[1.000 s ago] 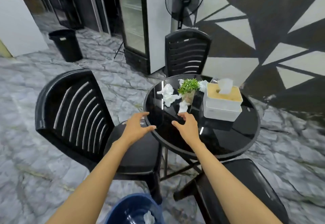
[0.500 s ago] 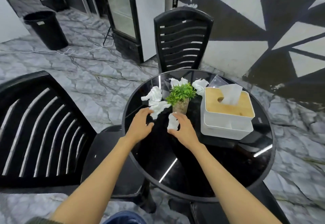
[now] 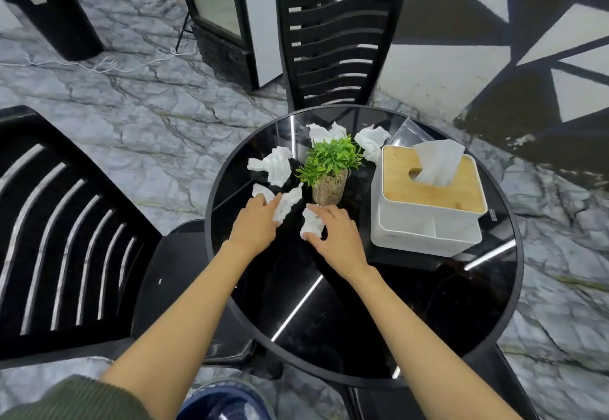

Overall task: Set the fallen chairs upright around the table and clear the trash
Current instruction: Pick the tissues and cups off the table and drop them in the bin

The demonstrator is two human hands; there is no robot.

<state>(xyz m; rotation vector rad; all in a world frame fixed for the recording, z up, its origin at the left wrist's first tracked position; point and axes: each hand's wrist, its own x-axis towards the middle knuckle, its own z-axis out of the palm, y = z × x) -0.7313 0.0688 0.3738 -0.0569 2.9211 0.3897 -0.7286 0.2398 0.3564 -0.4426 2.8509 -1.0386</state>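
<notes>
Several crumpled white tissues lie on the round black table [image 3: 428, 337]. My left hand [image 3: 255, 225] closes on one crumpled tissue [image 3: 286, 203] left of the potted plant. My right hand [image 3: 333, 235] grips a smaller tissue wad [image 3: 311, 225] in front of the plant. Another tissue [image 3: 275, 164] lies farther left, and two more tissues [image 3: 321, 131] [image 3: 372, 139] sit behind the plant. One black chair [image 3: 333, 40] stands upright behind the table, a second chair [image 3: 66, 231] stands at the left, and a third chair's seat [image 3: 507, 386] shows at the bottom right.
A green potted plant [image 3: 329, 169] stands mid-table. A white tissue box with a wooden lid [image 3: 428, 202] sits to its right. A blue bin [image 3: 224, 403] is at my feet. A black bin [image 3: 52, 14] stands on the floor far left, near a glass-door fridge [image 3: 217, 7].
I have leaned in over the table. Both hands moved forward from the near edge to the tissues and closed on them.
</notes>
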